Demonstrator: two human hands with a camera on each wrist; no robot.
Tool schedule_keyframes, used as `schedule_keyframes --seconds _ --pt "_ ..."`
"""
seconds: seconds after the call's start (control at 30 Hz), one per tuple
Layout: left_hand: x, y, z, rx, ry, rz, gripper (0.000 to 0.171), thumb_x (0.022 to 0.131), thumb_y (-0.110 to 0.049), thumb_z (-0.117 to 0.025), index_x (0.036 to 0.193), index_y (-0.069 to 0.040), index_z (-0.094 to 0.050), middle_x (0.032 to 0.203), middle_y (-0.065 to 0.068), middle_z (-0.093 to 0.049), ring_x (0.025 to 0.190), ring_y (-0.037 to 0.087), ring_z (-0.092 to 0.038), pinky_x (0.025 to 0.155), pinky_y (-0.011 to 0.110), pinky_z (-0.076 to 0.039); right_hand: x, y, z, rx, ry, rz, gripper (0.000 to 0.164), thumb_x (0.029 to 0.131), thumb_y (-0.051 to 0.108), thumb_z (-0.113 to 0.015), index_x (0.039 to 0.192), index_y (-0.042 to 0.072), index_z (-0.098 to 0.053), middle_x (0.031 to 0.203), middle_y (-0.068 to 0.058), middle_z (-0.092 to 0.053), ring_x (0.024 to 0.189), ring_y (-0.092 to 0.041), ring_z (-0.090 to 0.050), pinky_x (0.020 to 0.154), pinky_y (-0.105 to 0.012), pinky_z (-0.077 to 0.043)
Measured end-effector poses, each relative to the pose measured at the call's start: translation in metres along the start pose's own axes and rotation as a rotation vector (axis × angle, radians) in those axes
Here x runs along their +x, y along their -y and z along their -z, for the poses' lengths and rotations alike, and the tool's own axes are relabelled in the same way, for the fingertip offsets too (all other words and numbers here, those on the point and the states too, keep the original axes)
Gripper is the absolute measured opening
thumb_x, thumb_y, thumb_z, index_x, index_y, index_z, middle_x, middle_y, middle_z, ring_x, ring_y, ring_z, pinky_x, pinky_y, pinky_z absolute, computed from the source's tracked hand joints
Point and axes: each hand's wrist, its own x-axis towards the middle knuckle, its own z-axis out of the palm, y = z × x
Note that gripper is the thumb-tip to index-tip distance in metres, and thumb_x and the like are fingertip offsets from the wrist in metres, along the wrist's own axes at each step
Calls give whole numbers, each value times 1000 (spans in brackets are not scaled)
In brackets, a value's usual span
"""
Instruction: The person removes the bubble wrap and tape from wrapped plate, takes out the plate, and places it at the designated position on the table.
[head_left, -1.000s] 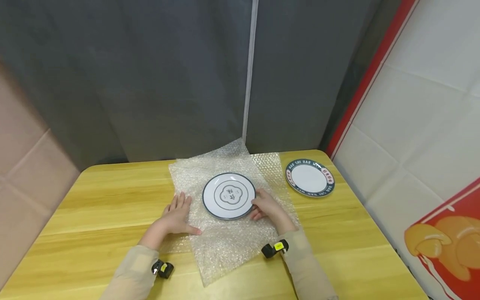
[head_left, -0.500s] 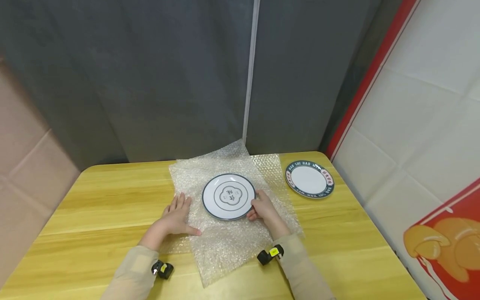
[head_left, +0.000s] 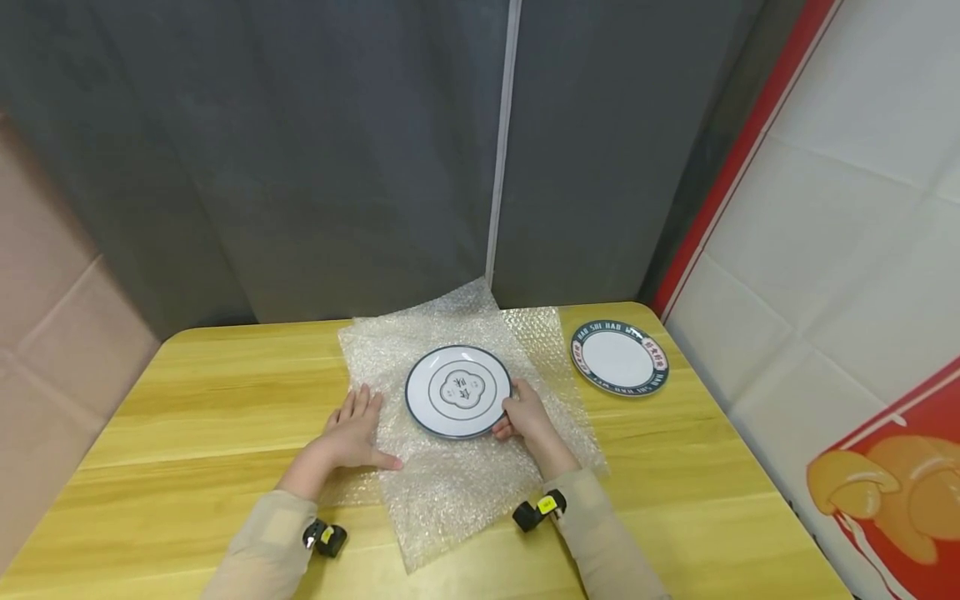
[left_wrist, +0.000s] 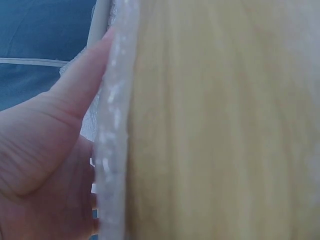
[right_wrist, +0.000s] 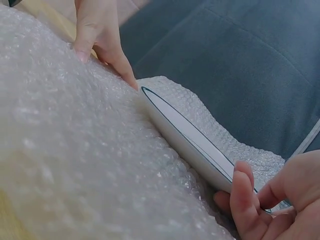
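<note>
A white plate (head_left: 459, 392) with a dark rim and a printed emblem sits on overlapping sheets of bubble wrap (head_left: 457, 500). My right hand (head_left: 525, 414) grips the plate's right edge; in the right wrist view its thumb and fingers (right_wrist: 243, 195) pinch the rim. There the plate (right_wrist: 185, 135) appears edge-on, close over the wrap. To the left, my left hand (head_left: 352, 435) rests with spread, straight fingers on the left edge of the bubble wrap. In the left wrist view that hand (left_wrist: 50, 145) lies against the edge of the wrap (left_wrist: 112, 140).
A second plate (head_left: 619, 357), with a dark green lettered border, lies at the back right of the wooden table (head_left: 225, 400). A dark curtain (head_left: 300, 167) hangs behind the table's far edge. A white wall panel (head_left: 840, 250) stands to the right.
My right hand and forearm have shifted slightly left, with the lower fingers drawn in under the rim. The plate and my left hand have hardly moved.
</note>
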Motion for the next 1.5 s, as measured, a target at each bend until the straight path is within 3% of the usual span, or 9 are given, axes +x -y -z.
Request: schedule_keyframes --seconds 0.93,1.5 --pt "-1 -1 2 4 -17 -21 132 62 -65 -77 148 11 -11 151 35 7 136 53 9 104 70 -4 2 12 18 45 -84 51 60 86 -5 -38 145 -3 -28 72 -17 -58 42 -15 -55 40 -25 -49" --pt "-3 -4 4 4 -6 -12 131 63 -65 -77 148 10 -10 151 35 7 137 53 9 104 70 -4 3 19 42 118 -135 86 61 86 -7 -37 146 -3 -26 71 -16 -58 40 -14 -54 38 -24 -48"
